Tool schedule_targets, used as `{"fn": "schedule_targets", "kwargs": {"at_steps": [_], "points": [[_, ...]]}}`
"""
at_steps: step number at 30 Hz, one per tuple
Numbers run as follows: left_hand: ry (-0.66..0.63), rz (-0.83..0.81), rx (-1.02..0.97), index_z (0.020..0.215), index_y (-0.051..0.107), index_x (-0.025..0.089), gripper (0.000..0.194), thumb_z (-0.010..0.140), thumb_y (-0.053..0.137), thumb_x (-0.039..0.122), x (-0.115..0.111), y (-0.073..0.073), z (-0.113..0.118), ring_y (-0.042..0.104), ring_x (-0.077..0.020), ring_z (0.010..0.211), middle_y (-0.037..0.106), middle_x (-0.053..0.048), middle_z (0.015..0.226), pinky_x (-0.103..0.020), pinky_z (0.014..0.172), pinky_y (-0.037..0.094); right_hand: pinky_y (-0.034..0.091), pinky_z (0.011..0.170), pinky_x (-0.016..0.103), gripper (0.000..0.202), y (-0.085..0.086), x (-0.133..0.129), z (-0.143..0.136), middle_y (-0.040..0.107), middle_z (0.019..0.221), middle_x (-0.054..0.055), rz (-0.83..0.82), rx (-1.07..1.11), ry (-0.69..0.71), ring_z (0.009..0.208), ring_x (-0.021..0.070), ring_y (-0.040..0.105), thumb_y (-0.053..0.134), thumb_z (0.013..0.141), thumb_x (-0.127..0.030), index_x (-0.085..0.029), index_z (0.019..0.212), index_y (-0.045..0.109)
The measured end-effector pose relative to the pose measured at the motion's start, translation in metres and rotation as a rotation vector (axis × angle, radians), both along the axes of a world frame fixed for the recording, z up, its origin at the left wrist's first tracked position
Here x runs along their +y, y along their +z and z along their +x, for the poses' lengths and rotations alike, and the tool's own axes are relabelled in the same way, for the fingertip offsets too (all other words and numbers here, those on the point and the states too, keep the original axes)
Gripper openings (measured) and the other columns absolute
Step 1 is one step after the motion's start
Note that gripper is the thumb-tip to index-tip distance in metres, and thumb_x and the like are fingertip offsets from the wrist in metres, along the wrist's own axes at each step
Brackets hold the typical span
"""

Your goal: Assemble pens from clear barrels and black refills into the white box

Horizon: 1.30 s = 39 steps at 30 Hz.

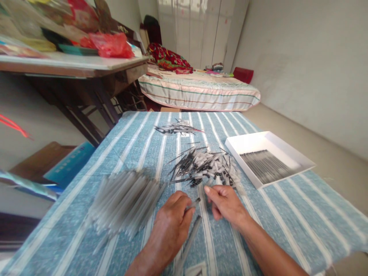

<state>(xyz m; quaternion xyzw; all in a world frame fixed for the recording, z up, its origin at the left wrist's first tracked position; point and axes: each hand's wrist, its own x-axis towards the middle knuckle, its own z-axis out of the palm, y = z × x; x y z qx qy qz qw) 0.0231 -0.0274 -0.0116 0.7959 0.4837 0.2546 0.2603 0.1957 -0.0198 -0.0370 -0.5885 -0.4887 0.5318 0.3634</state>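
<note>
My left hand (175,216) is closed, thumb against fingers, on a slim translucent piece with a dark tip (197,200). Just right of it, my right hand (225,203) is pinched; whatever lies between its thumb and finger is too blurred to make out. Below the left hand a long grey translucent tube (189,237) lies on the striped cloth. Beyond both hands spreads a loose heap of small black and whitish pieces (205,163). To the left, many similar grey translucent tubes (126,203) are stacked side by side, smeared by motion.
A shallow white box (244,159) at the right holds a row of dark slim sticks (264,166). A smaller pile of dark pieces (179,128) lies farther back on the blue striped tablecloth (138,149). Behind stand a bed (201,90) and a cluttered side table (86,67).
</note>
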Motion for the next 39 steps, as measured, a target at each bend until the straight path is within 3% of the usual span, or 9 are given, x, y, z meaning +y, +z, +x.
{"fn": "schedule_targets", "kwargs": {"at_steps": [5, 11, 17, 21, 24, 27, 33, 36, 39], "points": [[0.223, -0.247, -0.265, 0.067, 0.054, 0.019, 0.015, 0.076, 0.056, 0.031, 0.006, 0.005, -0.004, 0.044, -0.0118, 0.054, 0.048, 0.004, 0.059, -0.024, 0.052, 0.035, 0.026, 0.035, 0.018, 0.033, -0.002, 0.002, 0.023, 0.043, 0.031, -0.007, 0.068, -0.132, -0.045, 0.028, 0.0069, 0.036, 0.050, 0.079, -0.039, -0.020, 0.054, 0.040], [0.398, -0.477, -0.628, 0.069, 0.058, 0.017, 0.017, 0.071, 0.063, 0.034, 0.011, 0.004, -0.003, 0.036, -0.0078, 0.048, 0.046, 0.006, 0.055, -0.019, 0.043, 0.030, 0.029, 0.042, 0.020, 0.021, -0.010, -0.003, 0.031, 0.043, 0.041, -0.006, 0.179, -0.413, -0.042, 0.039, 0.0099, 0.043, 0.051, 0.076, -0.033, -0.019, 0.060, 0.048], [0.485, -0.580, -0.887, 0.076, 0.055, 0.018, 0.020, 0.069, 0.066, 0.034, 0.014, 0.005, -0.005, 0.056, -0.0151, 0.068, 0.065, -0.002, 0.074, -0.018, 0.043, 0.038, 0.033, 0.052, 0.023, 0.020, -0.001, 0.000, 0.043, 0.052, 0.051, -0.002, 0.266, -0.792, -0.053, 0.052, 0.0133, 0.051, 0.050, 0.078, -0.031, -0.020, 0.063, 0.057], [0.500, -0.615, -0.990, 0.080, 0.052, 0.019, 0.024, 0.068, 0.068, 0.033, 0.014, 0.007, -0.005, 0.063, -0.0203, 0.074, 0.068, -0.005, 0.077, -0.022, 0.044, 0.045, 0.037, 0.057, 0.025, 0.018, 0.009, 0.006, 0.037, 0.064, 0.064, 0.003, 0.267, -0.988, 0.039, 0.061, 0.0169, 0.059, 0.047, 0.082, -0.026, -0.022, 0.085, 0.064], [0.477, -0.621, -1.029, 0.078, 0.053, 0.018, 0.022, 0.069, 0.068, 0.030, 0.014, 0.008, -0.005, 0.062, -0.0190, 0.070, 0.068, -0.005, 0.076, -0.023, 0.044, 0.047, 0.039, 0.060, 0.027, 0.028, 0.017, 0.016, 0.024, 0.069, 0.073, 0.007, 0.275, -1.200, 0.197, 0.068, 0.0203, 0.063, 0.043, 0.084, -0.020, -0.024, 0.107, 0.059], [0.424, -0.631, -1.069, 0.082, 0.056, 0.016, 0.018, 0.072, 0.066, 0.027, 0.016, 0.008, -0.005, 0.061, -0.0163, 0.069, 0.067, -0.004, 0.077, -0.022, 0.045, 0.047, 0.040, 0.062, 0.028, 0.034, 0.022, 0.030, 0.013, 0.069, 0.079, 0.011, 0.255, -1.319, 0.358, 0.073, 0.0224, 0.065, 0.040, 0.083, -0.012, -0.022, 0.111, 0.056], [0.383, -0.643, -1.187, 0.082, 0.059, 0.014, 0.013, 0.074, 0.064, 0.022, 0.018, 0.010, -0.012, 0.059, -0.0144, 0.068, 0.066, -0.004, 0.078, -0.021, 0.046, 0.047, 0.039, 0.061, 0.027, 0.020, 0.022, 0.033, 0.015, 0.068, 0.078, 0.012, 0.311, -1.275, 0.409, 0.073, 0.0221, 0.063, 0.043, 0.081, -0.017, -0.016, 0.086, 0.062], [0.401, -0.586, -1.247, 0.080, 0.058, 0.015, 0.010, 0.074, 0.063, 0.021, 0.018, 0.012, -0.014, 0.059, -0.0142, 0.068, 0.066, -0.004, 0.077, -0.021, 0.047, 0.047, 0.034, 0.053, 0.022, 0.014, 0.016, 0.016, 0.018, 0.061, 0.064, 0.003, 0.387, -1.003, 0.344, 0.060, 0.0146, 0.055, 0.047, 0.077, -0.017, -0.017, 0.074, 0.060], [0.423, -0.531, -1.282, 0.079, 0.057, 0.016, 0.011, 0.073, 0.064, 0.021, 0.017, 0.015, -0.013, 0.059, -0.0142, 0.069, 0.066, -0.003, 0.078, -0.021, 0.047, 0.048, 0.027, 0.044, 0.018, 0.013, 0.008, -0.005, 0.013, 0.045, 0.051, -0.004, 0.366, -0.620, 0.311, 0.047, 0.0080, 0.039, 0.047, 0.074, -0.016, -0.018, 0.065, 0.055]]}}
